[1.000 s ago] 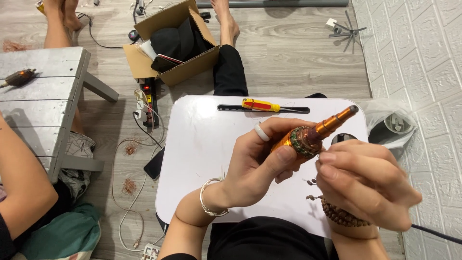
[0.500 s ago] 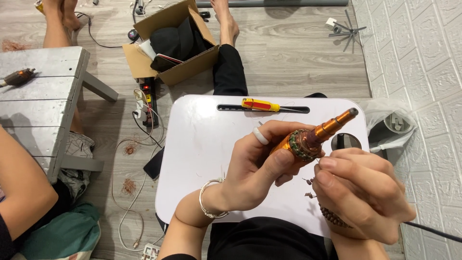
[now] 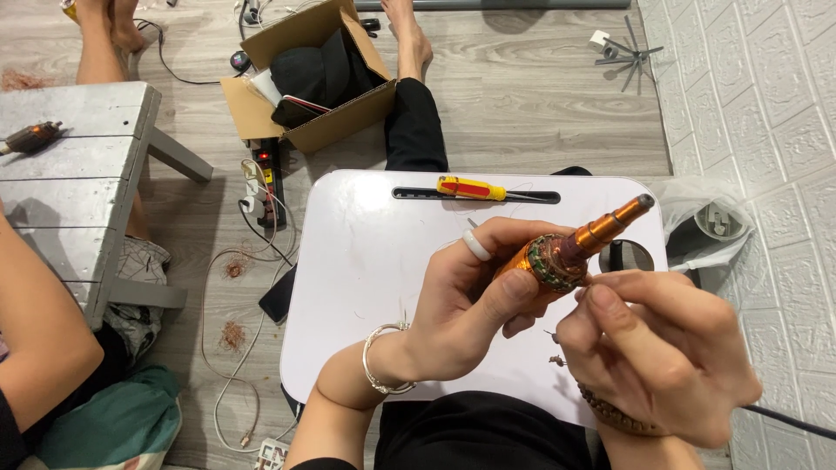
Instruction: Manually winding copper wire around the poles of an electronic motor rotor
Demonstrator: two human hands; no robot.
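My left hand (image 3: 475,292) grips a copper-wound motor armature (image 3: 570,250), its shaft tip pointing up to the right. My right hand (image 3: 657,352) is closed with thumb and forefinger pinched at the armature's green-and-copper winding end; whether it holds a wire or tool is hidden. Both hands hover over a white lap table (image 3: 366,287). A yellow-and-red screwdriver (image 3: 472,188) lies in the table's slot at the far edge. A few small metal bits (image 3: 555,359) lie on the table just left of my right hand.
A cardboard box (image 3: 318,78) with dark items sits on the wood floor beyond the table. A power strip (image 3: 266,178) and cables lie left of the table. A grey wooden bench (image 3: 74,187) carries another armature (image 3: 30,139). Another person's arm (image 3: 39,344) is at left.
The armature has tilted slightly and my right hand has shifted down a little while staying pinched at the winding end. The left hand keeps its grip.
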